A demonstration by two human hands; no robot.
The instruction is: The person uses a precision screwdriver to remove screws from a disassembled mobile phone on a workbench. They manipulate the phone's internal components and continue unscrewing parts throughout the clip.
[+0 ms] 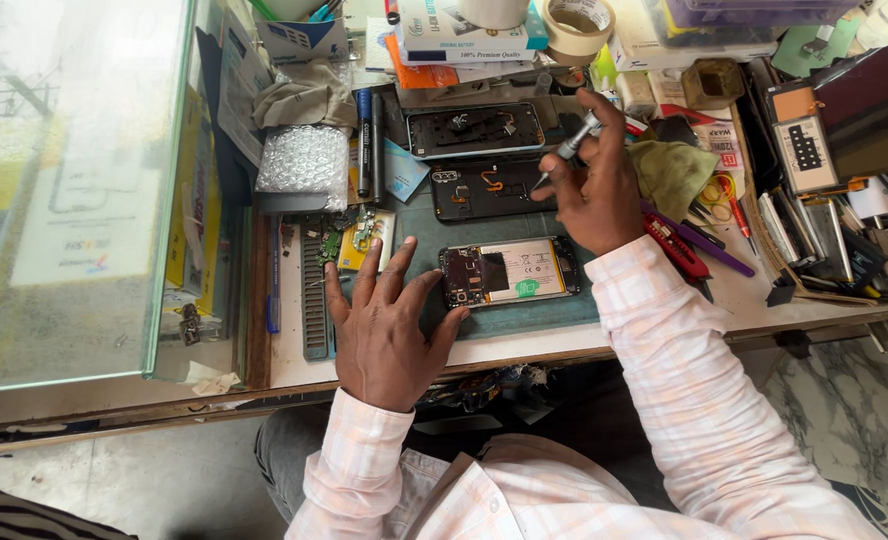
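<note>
Nearest the viewer, the left hand [384, 325] is laid flat on the grey-green work mat [524, 312], fingers spread and released, grasping nothing; its thumb and forefinger touch the left end of the opened smartphone with exposed circuit board and pale rectangular battery [509, 271], which lies across the mat at centre. The phone is thereby steadied. The right hand [596, 190], raised just beyond the phone, is clenched around a slim metal precision screwdriver [569, 150], the tip directed down and leftward over a black plastic inner frame with copper-coloured contacts [484, 190]. The step in hand is judged to be disassembly, between screws. The next move would call for the fine tip to be seated squarely in a small screw head while the phone is kept from sliding.

Beyond the frame, a second black phone back shell with metallic parts [475, 130] is laid flat. To the left, a crinkled pouch of clear bubble wrap [304, 160] is seen; to the right, a soft olive-green cloth [676, 172] and red-handled cutters [676, 248]. Farthest, a roll of beige tape [579, 28] rests among boxes.
</note>
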